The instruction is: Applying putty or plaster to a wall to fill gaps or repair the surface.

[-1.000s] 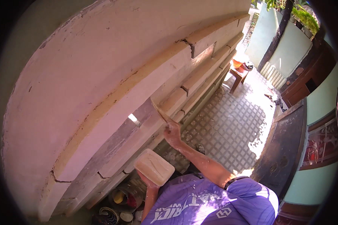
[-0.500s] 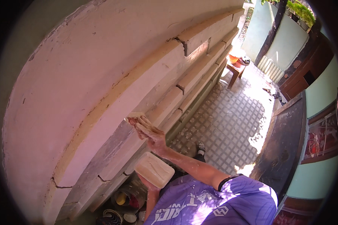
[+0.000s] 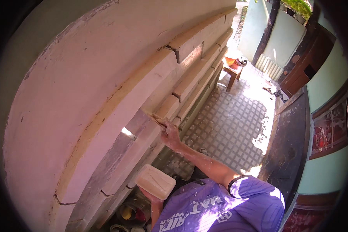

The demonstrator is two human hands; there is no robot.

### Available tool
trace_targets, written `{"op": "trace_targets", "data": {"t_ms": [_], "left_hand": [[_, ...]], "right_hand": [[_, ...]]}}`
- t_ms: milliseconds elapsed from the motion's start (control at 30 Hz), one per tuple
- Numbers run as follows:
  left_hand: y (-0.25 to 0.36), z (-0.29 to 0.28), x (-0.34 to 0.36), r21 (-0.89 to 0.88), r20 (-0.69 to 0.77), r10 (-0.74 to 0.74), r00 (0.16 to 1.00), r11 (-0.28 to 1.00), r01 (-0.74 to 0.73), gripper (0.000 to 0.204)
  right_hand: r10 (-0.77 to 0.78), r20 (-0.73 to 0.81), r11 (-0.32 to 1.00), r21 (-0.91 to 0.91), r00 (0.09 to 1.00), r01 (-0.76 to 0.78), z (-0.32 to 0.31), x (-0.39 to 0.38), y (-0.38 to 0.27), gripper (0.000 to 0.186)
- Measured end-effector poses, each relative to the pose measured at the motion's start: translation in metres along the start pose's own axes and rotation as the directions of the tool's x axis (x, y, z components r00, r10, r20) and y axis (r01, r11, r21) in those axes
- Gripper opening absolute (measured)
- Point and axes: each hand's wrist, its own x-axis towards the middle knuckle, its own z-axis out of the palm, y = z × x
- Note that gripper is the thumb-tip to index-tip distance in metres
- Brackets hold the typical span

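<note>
My left hand point(image 3: 154, 196) holds up a rectangular pale plastic tub point(image 3: 155, 181) with rounded corners, its inside coated in cream-coloured paste. Its fingers are mostly hidden under the tub. Up and to the right of it, my right hand point(image 3: 170, 133) is closed round a flat, wide-edged spreading tool point(image 3: 157, 118), seen nearly edge-on; whether it is a brush or a putty knife I cannot tell. The tool's edge is against or very near the recessed band of the stepped wall point(image 3: 143, 96). Pale smears mark my right hand and forearm.
Protruding ledges with cracked joints run along the wall. A bucket point(image 3: 133, 212) and other containers stand low by the wall. Beyond lies a patterned tile floor point(image 3: 228, 120) with a wooden stool point(image 3: 232, 71) bearing an orange object. A dark panel point(image 3: 286, 143) leans at the right.
My right hand and the tool have shifted right along the wall, and the tool has turned edge-on. A bright light patch now shows on the recessed band. The tub is slightly lower.
</note>
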Motion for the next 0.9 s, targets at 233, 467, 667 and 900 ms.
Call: {"op": "trace_targets", "data": {"t_ms": [233,467,667,900], "left_hand": [[0.003,0.032,0.007,0.077,0.029,-0.044,0.999,0.996,0.041,0.067],[0.004,0.015,0.008,0.063,-0.015,-0.007,1.0,0.998,0.008,0.067],[-0.012,-0.001,0.025,0.053,0.057,0.014,0.998,0.998,-0.017,0.066],[-0.034,0.055,0.023,0.097,0.046,0.009,0.999,0.995,-0.014,0.077]], "right_hand": [[0.143,-0.479,0.975,-0.082,0.866,-0.206,-0.079,0.15,0.088,0.056],[0.192,0.095,0.981,-0.022,0.977,-0.19,0.0,0.052,-0.001,0.093],[0.526,-0.264,0.846,0.063,0.808,-0.53,-0.087,0.097,0.06,0.083],[0.034,-0.258,0.986,-0.15,0.966,-0.075,-0.026,0.145,0.056,0.089]]}}
